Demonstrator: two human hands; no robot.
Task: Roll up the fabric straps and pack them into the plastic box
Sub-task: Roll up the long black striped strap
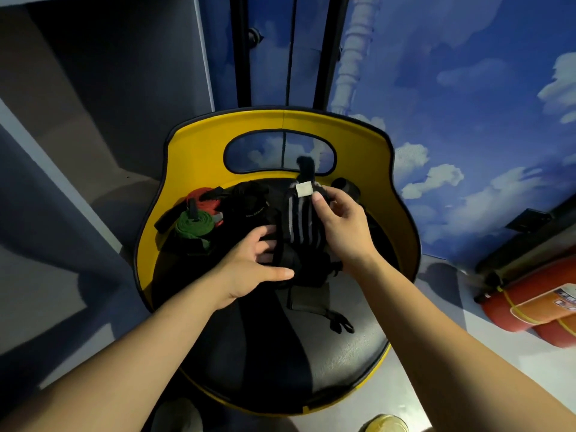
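Head view, looking down at a yellow chair (402, 219) with a black seat; both bare forearms reach in from the bottom edge.

Right hand (341, 224): raised over the middle of the seat, wrist bent, thumb and forefinger pinching the top of a black strap with grey stripes (300, 222), just beside its white tag (303, 190). The other right fingers (327, 194) are curled behind the strap. The strap stands roughly upright between the two hands, its lower part bunched.

Left hand (254, 265): palm down, lower and left of the right hand, fingers loosely spread and resting on the dark strap pile (249, 204) at the foot of the striped strap. The thumb lies straight out toward the right along the black webbing. Cannot tell whether the fingertips grip anything; they look fairly straight.

A green rolled strap (194, 224) sits at the seat's left rear, against the yellow backrest, with a red rolled strap (204, 198) just behind it. A loose black strap end with a clip (338, 322) trails on the seat toward the viewer.

Red fire extinguisher (536, 302) lies on the floor at right. Blue sky-and-cloud wall (467, 88) is behind the chair.
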